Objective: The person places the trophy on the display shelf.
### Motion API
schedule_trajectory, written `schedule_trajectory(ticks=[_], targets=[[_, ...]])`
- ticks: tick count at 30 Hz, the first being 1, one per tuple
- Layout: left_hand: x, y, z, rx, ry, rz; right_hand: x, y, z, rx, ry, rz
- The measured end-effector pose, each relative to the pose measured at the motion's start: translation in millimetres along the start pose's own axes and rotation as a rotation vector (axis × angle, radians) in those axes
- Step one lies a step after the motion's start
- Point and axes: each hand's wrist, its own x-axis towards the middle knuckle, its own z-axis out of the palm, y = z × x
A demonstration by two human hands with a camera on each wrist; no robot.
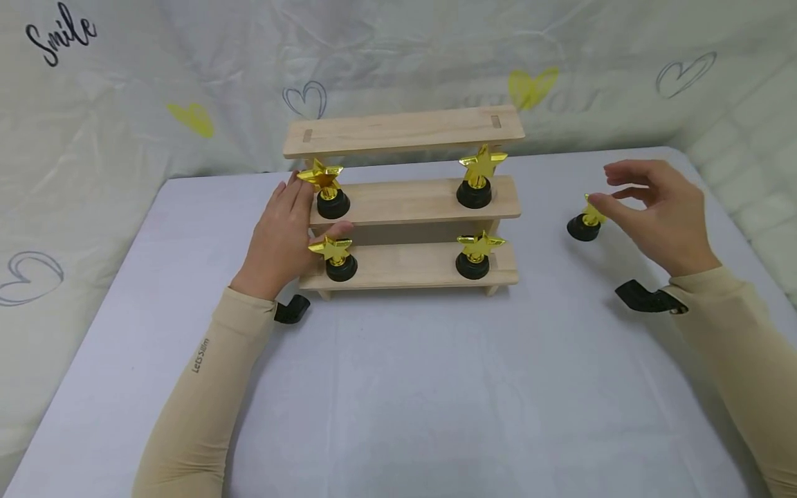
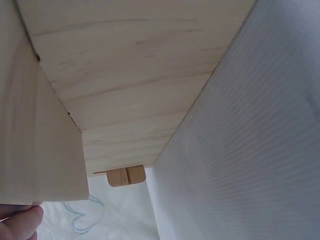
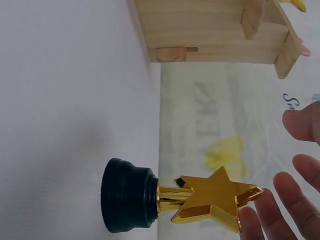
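A three-tier wooden shelf stands on the table. My left hand holds its left side, thumb across the front and fingers along the outer side; the left wrist view shows fingertips at a board's edge. Gold star trophies on black bases stand at the ends of the lower two tiers: upper left, upper right, lower left, lower right. My right hand is beside another star trophy upright on the table. Its thumb is spread from the fingers, which are right at the star's tip.
The shelf's top tier bears no trophy. A white cloth covers the table. Behind it hangs a pale sheet printed with hearts and lettering. Dark wrist mounts jut inward from both sleeves.
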Motion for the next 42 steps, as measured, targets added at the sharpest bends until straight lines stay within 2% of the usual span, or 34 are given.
schedule_trajectory(ticks=[7, 14, 25, 31, 36, 42], targets=[[-0.1, -1.0, -0.1, -0.013, -0.004, -0.007, -5, 10, -0.6, -0.049, -0.031, 0.032], [-0.5, -1.4, -1.3, -0.009, -0.002, -0.013, -5, 17, 0.5, -0.079, -0.034, 0.028], [-0.2, -0.9, 1.1, -0.011, 0.002, -0.008, -10, 27, -0.4, -0.098, -0.083, 0.175], [-2.4, -1.7, 1.7, -0.019, 0.016, 0.000, -13, 33, 1.0, -0.124, -0.095, 0.202], [-3.0, -1.4, -0.1, -0.017, -0.001, -0.019, -14, 40, 1.4, -0.118, -0.135, 0.220], [-1.3, 0.6, 0.9, -0.025, 0.002, -0.009, -18, 48, -2.4, -0.137, -0.159, 0.245]])
